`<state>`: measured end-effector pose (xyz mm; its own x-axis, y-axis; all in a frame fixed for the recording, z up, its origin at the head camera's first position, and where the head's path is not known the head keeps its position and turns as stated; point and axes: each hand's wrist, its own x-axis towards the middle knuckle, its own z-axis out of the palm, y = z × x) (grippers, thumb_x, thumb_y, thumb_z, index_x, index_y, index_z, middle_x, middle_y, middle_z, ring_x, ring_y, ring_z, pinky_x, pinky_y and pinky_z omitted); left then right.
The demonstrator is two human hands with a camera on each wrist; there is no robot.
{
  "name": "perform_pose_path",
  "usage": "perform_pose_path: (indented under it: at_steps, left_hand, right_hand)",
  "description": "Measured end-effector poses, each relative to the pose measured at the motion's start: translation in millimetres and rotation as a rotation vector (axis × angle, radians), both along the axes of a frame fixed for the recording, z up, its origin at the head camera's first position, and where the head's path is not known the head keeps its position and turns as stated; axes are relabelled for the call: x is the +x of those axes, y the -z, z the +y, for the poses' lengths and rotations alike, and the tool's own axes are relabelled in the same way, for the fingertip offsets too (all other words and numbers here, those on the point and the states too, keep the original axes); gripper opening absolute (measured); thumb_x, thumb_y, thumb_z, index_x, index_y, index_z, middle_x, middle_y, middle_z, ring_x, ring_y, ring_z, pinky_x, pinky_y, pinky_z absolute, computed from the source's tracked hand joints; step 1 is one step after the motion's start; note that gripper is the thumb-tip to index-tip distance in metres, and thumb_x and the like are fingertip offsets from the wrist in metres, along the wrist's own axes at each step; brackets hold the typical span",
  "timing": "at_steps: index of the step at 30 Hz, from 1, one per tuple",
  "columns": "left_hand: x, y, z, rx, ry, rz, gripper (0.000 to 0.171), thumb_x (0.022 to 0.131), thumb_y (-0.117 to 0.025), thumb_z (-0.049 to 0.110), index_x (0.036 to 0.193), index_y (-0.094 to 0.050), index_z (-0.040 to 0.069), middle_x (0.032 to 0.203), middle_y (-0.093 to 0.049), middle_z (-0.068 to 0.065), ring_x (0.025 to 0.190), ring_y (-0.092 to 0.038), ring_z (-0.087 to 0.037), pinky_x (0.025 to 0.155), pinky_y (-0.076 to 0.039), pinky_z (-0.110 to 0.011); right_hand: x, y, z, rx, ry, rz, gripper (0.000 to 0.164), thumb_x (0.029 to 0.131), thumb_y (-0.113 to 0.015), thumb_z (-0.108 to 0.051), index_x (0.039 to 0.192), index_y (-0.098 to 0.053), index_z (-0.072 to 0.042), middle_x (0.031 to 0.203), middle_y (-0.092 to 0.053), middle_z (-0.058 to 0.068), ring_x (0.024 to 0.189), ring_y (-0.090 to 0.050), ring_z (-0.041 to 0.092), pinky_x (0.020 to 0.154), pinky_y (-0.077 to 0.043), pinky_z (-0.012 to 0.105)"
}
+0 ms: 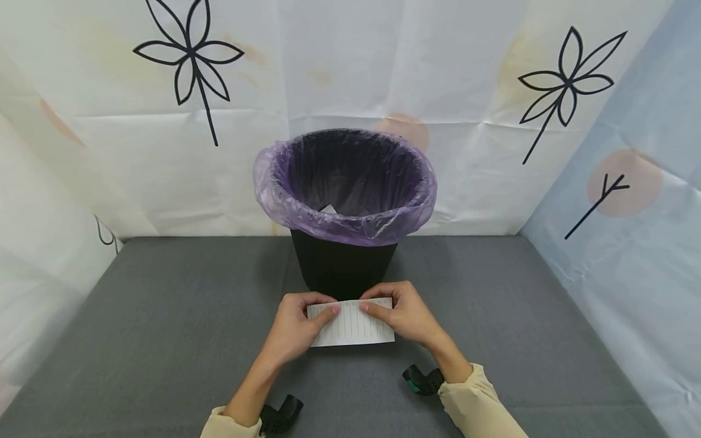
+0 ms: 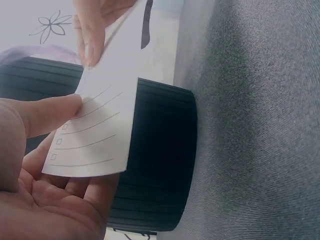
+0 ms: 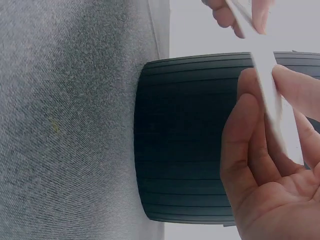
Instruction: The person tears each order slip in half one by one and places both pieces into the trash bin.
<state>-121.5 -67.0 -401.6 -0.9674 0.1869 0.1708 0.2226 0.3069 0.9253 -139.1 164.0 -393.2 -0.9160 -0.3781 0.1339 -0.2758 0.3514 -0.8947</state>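
Both hands hold a white checklist sheet, printed with lines and a row of small boxes, above the grey surface. My left hand pinches its left part near the far edge, thumb on top and fingers beneath. On the right part, my right hand pinches it the same way. The left wrist view shows the lines and boxes on the sheet close up; the right wrist view shows the sheet nearly edge-on. Just beyond the hands stands a black trash bin lined with a purple plastic bag.
A small white scrap shows inside the bin. The grey cloth-covered surface spreads to both sides. Behind it hangs a white patterned backdrop, with a pale blue side panel at the right.
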Motion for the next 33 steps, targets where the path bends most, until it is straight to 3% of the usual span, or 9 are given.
perform_pose_path:
  at_steps: [12, 23, 33]
  left_hand:
    - [1.8, 0.4, 5.6, 0.001, 0.003, -0.012, 0.003, 0.090, -0.078, 0.010, 0.091, -0.081, 0.009, 0.089, -0.074, 0.001, 0.086, -0.066, -0.014, 0.079, -0.052, -0.034]
    - [1.4, 3.8, 6.1, 0.005, 0.016, 0.002, 0.004, 0.091, -0.078, 0.012, 0.092, -0.081, 0.010, 0.091, -0.075, 0.000, 0.086, -0.066, -0.014, 0.075, -0.052, -0.031]
    - [2.4, 4.9, 7.5, 0.026, 0.019, 0.012, 0.009, 0.091, -0.078, 0.015, 0.095, -0.082, 0.008, 0.095, -0.077, -0.002, 0.089, -0.069, -0.016, 0.075, -0.054, -0.030]
  right_hand:
    - [1.8, 2.2, -3.6, 0.009, -0.016, 0.017, 0.012, 0.094, -0.075, -0.016, 0.098, -0.079, -0.006, 0.093, -0.074, 0.005, 0.071, -0.066, 0.015, 0.061, -0.054, 0.028]
    - [2.6, 3.8, -6.3, 0.020, -0.009, 0.057, 0.010, 0.093, -0.077, -0.018, 0.095, -0.080, -0.008, 0.092, -0.075, 0.001, 0.084, -0.068, 0.025, 0.072, -0.055, 0.029]
    - [3.3, 2.6, -5.2, 0.027, -0.015, 0.072, 0.011, 0.092, -0.078, -0.019, 0.097, -0.080, -0.009, 0.095, -0.076, -0.001, 0.091, -0.069, 0.016, 0.081, -0.055, 0.035]
